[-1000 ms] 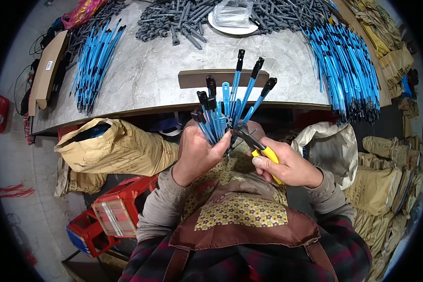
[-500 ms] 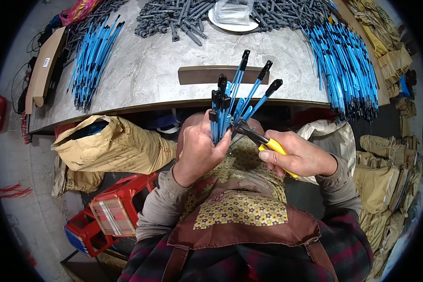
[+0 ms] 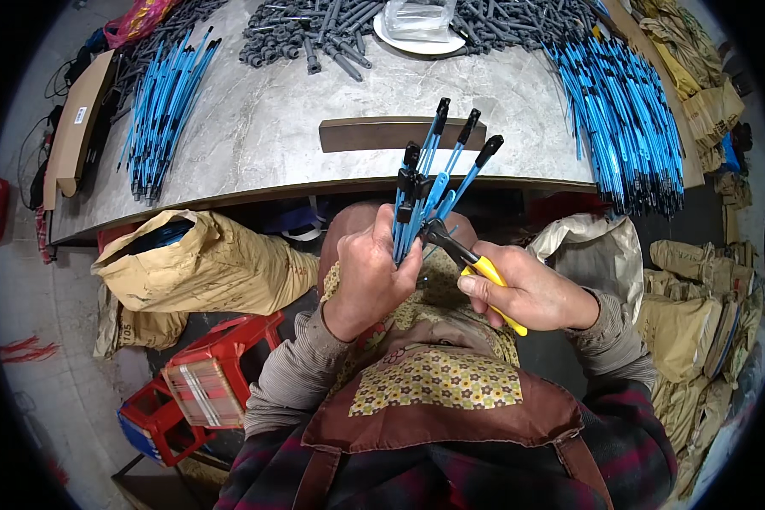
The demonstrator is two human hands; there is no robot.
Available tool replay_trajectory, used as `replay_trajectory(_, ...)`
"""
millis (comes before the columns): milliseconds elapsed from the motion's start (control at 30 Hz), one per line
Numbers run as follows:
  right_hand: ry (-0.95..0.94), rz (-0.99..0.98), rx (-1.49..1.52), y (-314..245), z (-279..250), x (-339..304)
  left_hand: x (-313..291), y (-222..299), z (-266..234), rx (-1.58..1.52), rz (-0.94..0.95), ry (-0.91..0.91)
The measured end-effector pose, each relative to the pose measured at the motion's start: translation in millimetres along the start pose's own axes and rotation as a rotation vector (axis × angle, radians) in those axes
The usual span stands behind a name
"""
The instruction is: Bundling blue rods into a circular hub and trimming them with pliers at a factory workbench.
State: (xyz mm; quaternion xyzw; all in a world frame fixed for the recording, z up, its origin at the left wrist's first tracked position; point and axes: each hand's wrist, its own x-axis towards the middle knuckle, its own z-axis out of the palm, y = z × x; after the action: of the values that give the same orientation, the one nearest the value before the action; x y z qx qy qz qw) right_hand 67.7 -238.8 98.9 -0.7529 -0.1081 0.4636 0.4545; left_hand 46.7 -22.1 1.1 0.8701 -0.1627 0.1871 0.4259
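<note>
My left hand (image 3: 368, 274) is closed round the lower part of a bunch of blue rods with black ends (image 3: 440, 189). The rods fan upward and to the right over my lap. In my right hand (image 3: 531, 287) are pliers or cutters with yellow handles (image 3: 489, 270), gripped by the handles. Their dark jaws meet the blue rods just beside my left fingertips. What exactly lies between the jaws is too small to make out.
A grey tabletop (image 3: 255, 144) carries a brown bar (image 3: 348, 134), grey plastic parts (image 3: 331, 38), a white plate (image 3: 416, 42), blue rods at left (image 3: 166, 110) and a larger pile at right (image 3: 625, 127). Sacks (image 3: 221, 263) and red stools (image 3: 221, 365) flank me.
The bunch of rods has shifted slightly and some of the rods have drawn closer together. The pliers' handles and my right hand have moved a little down and left.
</note>
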Motion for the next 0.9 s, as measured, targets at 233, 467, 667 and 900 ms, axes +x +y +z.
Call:
replay_trajectory(233,-0.025,-0.001,0.073,-9.5,5.4,7.2,-3.7,-6.4,-2.8,0.042,-0.019,0.044)
replay_trajectory(467,-0.059,-0.164,0.198,-3.9,-0.3,15.9,9.9,-7.1,-35.1,0.029,-0.089,-0.007)
replay_trajectory(667,-0.001,-0.365,0.242,-20.6,-21.3,14.7,35.6,6.1,-104.9,-0.319,-0.225,0.042)
replay_trajectory(900,0.576,-0.44,-0.037,-7.8,-63.2,28.2,87.4,-0.9,-191.5,-0.203,-0.261,0.157)
